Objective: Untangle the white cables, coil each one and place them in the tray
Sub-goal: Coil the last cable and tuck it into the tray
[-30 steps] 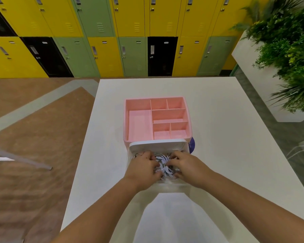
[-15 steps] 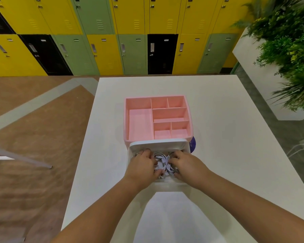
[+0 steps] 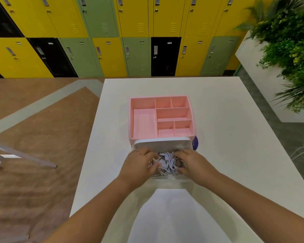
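On the white square table (image 3: 226, 130): a pink plastic tray (image 3: 131, 120) with several compartments, divided by thin pink walls, stands near the middle.
White box: a low white plastic box (image 3: 162, 143) with rounded corners stands just in front of the pink plastic tray, on the person's side, and its far rim touches the tray's near wall or is very close to it.
White cables: a tangled bundle of thin white cables (image 3: 166, 161) lies inside this box, in front of the tray and outside its compartments; I see many loops crossing one another.
Left hand: the left hand (image 3: 139, 166) is at the left side of the bundle, in front of the tray's left half; the fingers and thumb are curled into the loops and grip them.
Right hand: the right hand (image 3: 194, 163) is at the right side of the bundle, in front of the tray's right half; fingers and thumb are bent around the cables and hold them.
Purple object: a small rounded purple object (image 3: 195, 142) shows at the tray's near right corner, mostly hidden; I cannot tell what it is.
Lockers: yellow, green and black metal lockers (image 3: 112, 32) stand well behind the tray.
Plant: a green leafy plant (image 3: 288, 50) in a white planter is far to the tray's right.
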`<state>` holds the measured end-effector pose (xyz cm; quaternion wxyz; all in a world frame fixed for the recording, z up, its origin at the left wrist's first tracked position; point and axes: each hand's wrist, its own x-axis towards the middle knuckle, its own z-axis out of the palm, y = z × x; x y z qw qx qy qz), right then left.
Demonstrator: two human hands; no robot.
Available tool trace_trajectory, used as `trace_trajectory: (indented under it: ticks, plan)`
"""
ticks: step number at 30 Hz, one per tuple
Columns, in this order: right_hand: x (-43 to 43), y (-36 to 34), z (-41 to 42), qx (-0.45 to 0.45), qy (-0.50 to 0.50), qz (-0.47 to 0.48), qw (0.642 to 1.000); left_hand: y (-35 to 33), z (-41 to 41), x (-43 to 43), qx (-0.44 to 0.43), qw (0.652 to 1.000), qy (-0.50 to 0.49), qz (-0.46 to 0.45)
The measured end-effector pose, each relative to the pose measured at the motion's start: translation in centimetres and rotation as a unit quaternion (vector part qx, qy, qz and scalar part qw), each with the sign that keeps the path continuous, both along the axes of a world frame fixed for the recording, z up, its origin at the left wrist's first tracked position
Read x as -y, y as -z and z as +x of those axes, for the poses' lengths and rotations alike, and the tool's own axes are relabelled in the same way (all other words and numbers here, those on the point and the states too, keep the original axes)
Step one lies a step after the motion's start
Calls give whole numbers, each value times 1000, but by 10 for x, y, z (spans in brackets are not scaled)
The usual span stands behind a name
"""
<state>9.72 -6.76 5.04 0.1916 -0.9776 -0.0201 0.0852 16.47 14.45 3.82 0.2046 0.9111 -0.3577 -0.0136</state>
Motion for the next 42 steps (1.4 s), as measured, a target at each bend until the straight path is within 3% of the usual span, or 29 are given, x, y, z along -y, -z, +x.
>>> trace_trajectory:
  ticks: [3,5,9,20,28,42]
  plan:
    - [10,-17,2,123,82,43,988,-11,6,-8,88,989,-77,-95]
    - [18,-28,10,164,143,76,973,-18,13,-12,88,984,-132,-80]
    - [23,-29,25,54,135,75,987,-23,20,-15,7,985,-170,22]
    - [13,-24,-9,14,159,171,972,-19,-7,-24,-70,983,-168,-21]
    - [6,-21,-26,-53,143,125,980,-14,-23,-30,-96,980,-170,38]
    - [-5,-30,1,-182,17,-54,982,-22,1,-19,-123,970,-89,187]
